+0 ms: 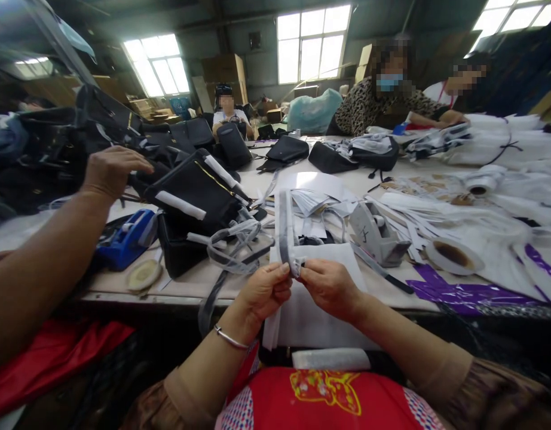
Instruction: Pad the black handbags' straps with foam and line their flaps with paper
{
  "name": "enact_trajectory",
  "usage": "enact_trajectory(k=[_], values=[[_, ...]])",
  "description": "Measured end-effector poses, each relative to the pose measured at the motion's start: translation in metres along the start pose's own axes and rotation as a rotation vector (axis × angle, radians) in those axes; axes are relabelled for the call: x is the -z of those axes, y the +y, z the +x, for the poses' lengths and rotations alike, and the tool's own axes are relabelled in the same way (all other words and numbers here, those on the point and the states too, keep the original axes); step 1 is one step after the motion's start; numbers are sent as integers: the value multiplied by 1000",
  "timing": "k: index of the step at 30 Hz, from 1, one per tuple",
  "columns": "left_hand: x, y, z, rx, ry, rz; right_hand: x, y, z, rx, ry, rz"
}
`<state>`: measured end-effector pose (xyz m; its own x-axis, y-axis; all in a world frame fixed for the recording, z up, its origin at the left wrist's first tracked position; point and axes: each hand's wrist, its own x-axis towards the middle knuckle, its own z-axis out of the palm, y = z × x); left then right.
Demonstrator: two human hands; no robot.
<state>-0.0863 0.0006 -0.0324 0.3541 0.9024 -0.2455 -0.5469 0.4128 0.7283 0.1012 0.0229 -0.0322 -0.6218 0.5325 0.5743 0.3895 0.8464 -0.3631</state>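
My left hand [264, 292] and my right hand [329, 286] meet at the table's front edge, both pinched on a long grey strap [283, 230] wrapped in white paper that runs up and away from them. Under my hands lies a white sheet [323, 257] that hangs over the table edge. A silver bangle is on my left wrist. Just left of the strap sits a black handbag [192, 206] with white-wrapped handles and loose plastic-covered straps.
A co-worker's arm and hand [109, 170] reach in from the left over a pile of black bags. A blue tape dispenser [125, 239], a grey tape dispenser [376, 230], tape rolls [455, 254], paper scraps and purple strips [459, 292] lie around. Other people sit at the far side.
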Motion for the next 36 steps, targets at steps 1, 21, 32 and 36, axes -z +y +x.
enact_trajectory(k=[1,21,32,36], values=[[-1,-1,2,8,21,-24,0,2,-1,37,-17,-63],[-6,-5,2,6,65,102,-1,-5,-4,-138,-22,144],[-21,-10,-17,-572,235,882,7,-5,12,-999,-42,1184],[-14,-1,-11,-220,74,432,0,-8,8,-671,15,701]])
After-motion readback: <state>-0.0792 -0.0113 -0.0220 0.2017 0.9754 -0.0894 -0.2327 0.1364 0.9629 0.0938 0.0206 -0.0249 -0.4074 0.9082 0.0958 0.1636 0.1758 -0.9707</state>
